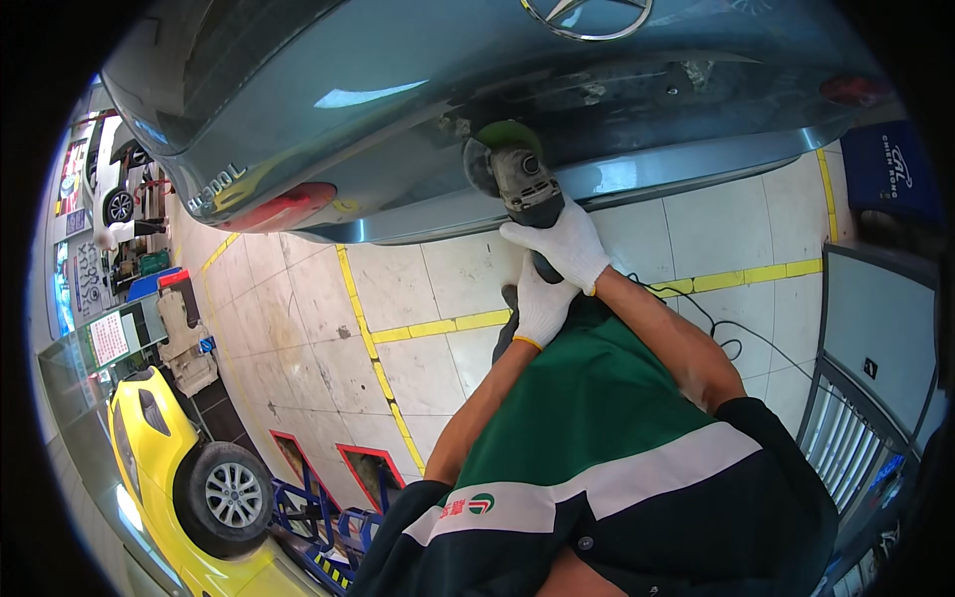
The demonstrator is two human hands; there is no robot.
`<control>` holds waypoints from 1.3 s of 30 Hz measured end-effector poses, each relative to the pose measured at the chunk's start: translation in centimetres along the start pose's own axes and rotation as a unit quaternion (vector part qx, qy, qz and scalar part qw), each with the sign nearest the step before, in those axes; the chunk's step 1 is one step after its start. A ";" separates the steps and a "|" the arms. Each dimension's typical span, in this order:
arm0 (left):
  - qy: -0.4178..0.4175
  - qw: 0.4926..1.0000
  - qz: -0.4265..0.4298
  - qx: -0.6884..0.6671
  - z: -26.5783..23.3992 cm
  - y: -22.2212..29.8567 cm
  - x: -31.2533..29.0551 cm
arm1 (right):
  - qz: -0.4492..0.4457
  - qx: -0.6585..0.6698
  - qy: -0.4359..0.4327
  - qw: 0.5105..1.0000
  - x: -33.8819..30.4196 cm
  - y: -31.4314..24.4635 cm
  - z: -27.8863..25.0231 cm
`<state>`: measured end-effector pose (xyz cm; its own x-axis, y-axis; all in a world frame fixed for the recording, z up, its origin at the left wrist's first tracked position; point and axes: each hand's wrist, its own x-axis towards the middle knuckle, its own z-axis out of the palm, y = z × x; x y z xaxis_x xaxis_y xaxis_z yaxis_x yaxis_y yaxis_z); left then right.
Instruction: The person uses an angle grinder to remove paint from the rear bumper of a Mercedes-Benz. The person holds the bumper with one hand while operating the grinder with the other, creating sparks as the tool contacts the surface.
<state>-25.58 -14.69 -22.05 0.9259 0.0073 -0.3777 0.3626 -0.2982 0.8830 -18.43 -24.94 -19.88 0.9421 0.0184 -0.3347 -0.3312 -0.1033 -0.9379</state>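
An angle grinder (527, 183) with a dark, worn body is held up against the rear of a blue-grey car (398, 149). Its greenish disc (509, 133) meets the dark, scuffed panel (587, 109) below the round emblem; whether it spins I cannot tell. My right hand (571, 245), in a white knitted glove, wraps around the grinder's body behind its head. Lower down, my left hand (544, 304), gloved the same way, closes around the rear end of the handle. Both palms hide most of that handle.
A black cord (718, 324) trails over the tiled floor (468, 368) at right. Yellow tape lines (428, 326) cross the tiles. Right stand a grey cabinet (875, 318) and a blue box (883, 169). At left are a yellow car (149, 418) and blue metal frames (303, 512).
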 end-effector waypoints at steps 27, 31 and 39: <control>-0.005 1.000 0.002 -0.006 0.0 -0.1 0.0 | 0.005 0.015 -0.008 1.000 -0.2 -0.3 -0.2; 0.001 1.000 0.008 -0.015 0.2 -0.6 0.0 | 0.016 0.035 -0.021 0.999 -0.1 0.0 -0.1; 0.006 1.000 0.019 -0.020 0.4 -0.2 -0.1 | 0.019 0.018 -0.024 0.999 0.1 0.4 -0.3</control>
<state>-25.75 -14.98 -22.27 0.9401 0.0080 -0.3407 0.3310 -0.2594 0.9072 -18.42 -25.27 -20.32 0.9252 0.0627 -0.3742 -0.3700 -0.0685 -0.9265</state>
